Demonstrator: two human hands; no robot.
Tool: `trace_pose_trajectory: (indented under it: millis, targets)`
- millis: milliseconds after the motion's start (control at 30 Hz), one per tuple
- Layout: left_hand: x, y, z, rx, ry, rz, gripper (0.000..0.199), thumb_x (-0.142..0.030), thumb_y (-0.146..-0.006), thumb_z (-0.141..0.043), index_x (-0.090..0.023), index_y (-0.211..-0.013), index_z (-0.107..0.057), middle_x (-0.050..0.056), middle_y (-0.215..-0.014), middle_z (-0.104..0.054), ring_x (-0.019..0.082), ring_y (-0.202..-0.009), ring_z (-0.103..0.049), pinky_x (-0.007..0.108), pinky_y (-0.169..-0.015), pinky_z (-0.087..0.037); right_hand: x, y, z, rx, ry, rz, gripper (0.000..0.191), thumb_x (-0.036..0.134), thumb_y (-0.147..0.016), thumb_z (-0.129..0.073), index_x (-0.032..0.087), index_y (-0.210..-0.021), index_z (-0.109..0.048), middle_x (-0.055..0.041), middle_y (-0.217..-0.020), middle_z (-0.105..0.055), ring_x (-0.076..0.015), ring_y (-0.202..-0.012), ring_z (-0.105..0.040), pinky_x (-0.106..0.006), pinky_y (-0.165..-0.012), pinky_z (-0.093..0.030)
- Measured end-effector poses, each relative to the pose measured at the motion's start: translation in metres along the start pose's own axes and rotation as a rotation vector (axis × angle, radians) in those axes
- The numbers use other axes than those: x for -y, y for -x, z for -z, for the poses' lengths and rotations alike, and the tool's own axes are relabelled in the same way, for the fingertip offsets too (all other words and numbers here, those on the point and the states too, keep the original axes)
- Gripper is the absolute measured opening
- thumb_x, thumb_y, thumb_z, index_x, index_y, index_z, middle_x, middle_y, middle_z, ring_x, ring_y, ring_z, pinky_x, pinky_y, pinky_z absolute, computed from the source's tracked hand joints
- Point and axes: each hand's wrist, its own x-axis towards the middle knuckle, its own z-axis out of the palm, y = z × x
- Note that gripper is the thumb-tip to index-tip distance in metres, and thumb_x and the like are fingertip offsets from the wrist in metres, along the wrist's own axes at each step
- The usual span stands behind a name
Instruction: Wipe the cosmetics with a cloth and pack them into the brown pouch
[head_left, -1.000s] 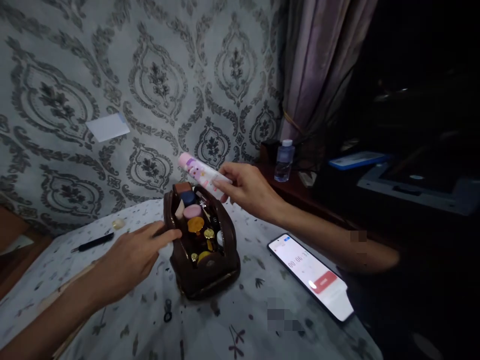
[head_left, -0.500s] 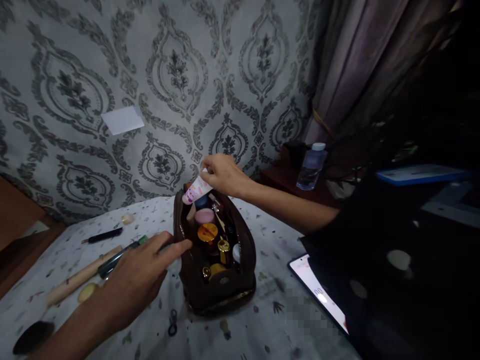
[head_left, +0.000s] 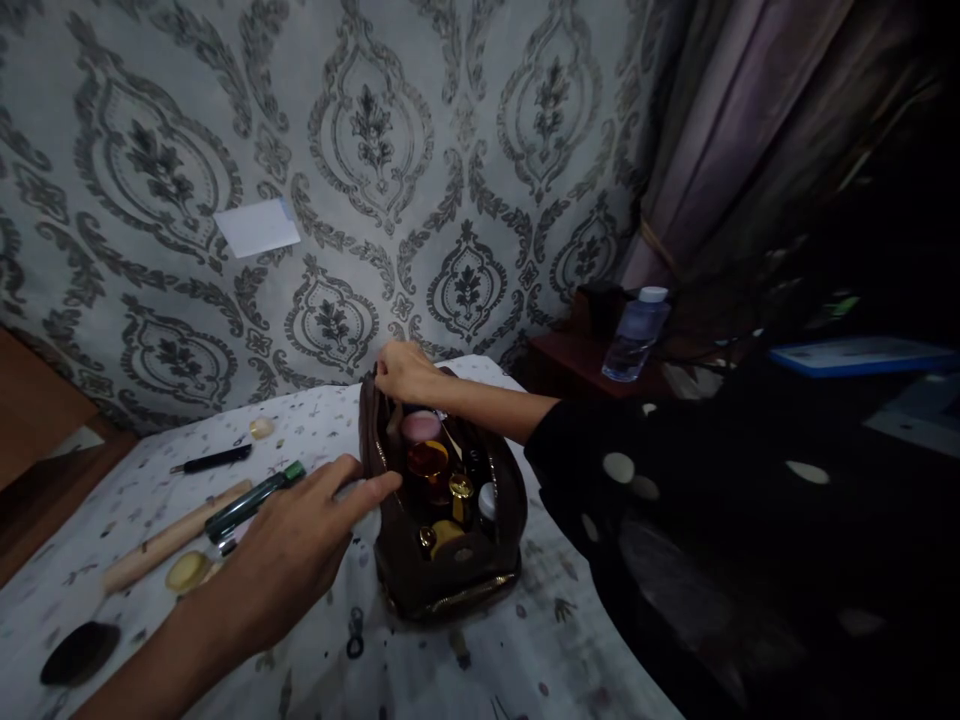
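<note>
A brown zip-up cosmetic bag [head_left: 448,585] stands unzipped on the patterned white sheet. Inside it are a pink-lidded container [head_left: 422,427], a red round-lidded jar [head_left: 427,458], a gold-capped bottle [head_left: 460,488] and a white cap [head_left: 487,502]. At the bag's far left corner, my right hand [head_left: 409,372] is closed with its fingers down at the rim; what they hold is hidden. My left hand [head_left: 304,535] reaches in from the left, its index finger stretched out to the bag's near left edge, holding nothing visible.
Left of the bag lie a green tube [head_left: 253,502], a beige stick [head_left: 176,537], a yellow round item [head_left: 187,571], a black pen-like item [head_left: 212,460] and a dark brush head [head_left: 80,653]. A water bottle [head_left: 636,335] stands at the back right. The patterned wall [head_left: 375,200] rises behind.
My right hand has moved left and down to the bag's far corner, and the pink-and-white tube it held is out of sight. The right sleeve now covers the phone. My left hand stays by the bag.
</note>
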Motion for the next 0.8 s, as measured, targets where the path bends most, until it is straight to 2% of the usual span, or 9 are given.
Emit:
trace_pose_trajectory:
  millis: [133,333,400,633,800]
  targets:
    - [-0.001,0.001,-0.003,0.007,0.004,0.02,0.076,0.003,-0.076,-0.033,-0.035,-0.141,-0.037,0.003,-0.106,-0.054,0.016,-0.075,-0.056,0.025,-0.059,-0.039,-0.002,0.0,-0.004,0.01,0.0,0.001,0.023,0.012,-0.08,-0.057,0.011,-0.097,-0.073,-0.0149,-0.099,-0.075,-0.023,-0.093,-0.069,-0.024,-0.071,-0.048]
    - [-0.001,0.002,-0.007,-0.001,0.044,0.031,0.082,0.003,-0.074,-0.033,-0.038,-0.145,-0.032,0.003,-0.11,-0.053,0.015,-0.076,-0.058,0.024,-0.06,-0.042,-0.013,0.009,0.002,0.032,-0.003,0.03,0.026,0.011,-0.082,-0.052,0.012,-0.096,-0.074,-0.0076,-0.077,-0.074,-0.0166,-0.076,-0.069,-0.02,-0.063,-0.046]
    - [-0.001,0.003,-0.007,-0.006,0.065,0.038,0.083,0.003,-0.073,-0.033,-0.038,-0.145,-0.032,0.004,-0.112,-0.052,0.015,-0.078,-0.059,0.024,-0.063,-0.044,-0.017,0.016,0.003,0.032,0.0,0.067,0.027,0.013,-0.084,-0.051,0.012,-0.099,-0.073,-0.0069,-0.081,-0.075,-0.0159,-0.078,-0.068,-0.02,-0.064,-0.045]
    - [-0.005,0.007,-0.007,-0.03,0.11,0.038,0.08,0.002,-0.076,-0.032,-0.036,-0.147,-0.029,0.004,-0.107,-0.052,0.015,-0.079,-0.059,0.023,-0.062,-0.046,-0.018,0.041,-0.006,0.106,0.054,0.339,0.021,0.021,-0.081,-0.062,0.018,-0.099,-0.075,-0.0072,-0.103,-0.073,-0.0217,-0.099,-0.063,-0.027,-0.079,-0.044]
    - [-0.006,0.009,-0.008,-0.017,0.128,0.075,0.08,0.002,-0.076,-0.033,-0.036,-0.146,-0.033,0.003,-0.107,-0.053,0.016,-0.081,-0.059,0.024,-0.064,-0.047,-0.01,0.044,-0.012,0.178,0.394,0.613,0.025,0.027,-0.083,-0.065,0.01,-0.099,-0.072,-0.0193,-0.116,-0.065,-0.0318,-0.113,-0.055,-0.04,-0.091,-0.041]
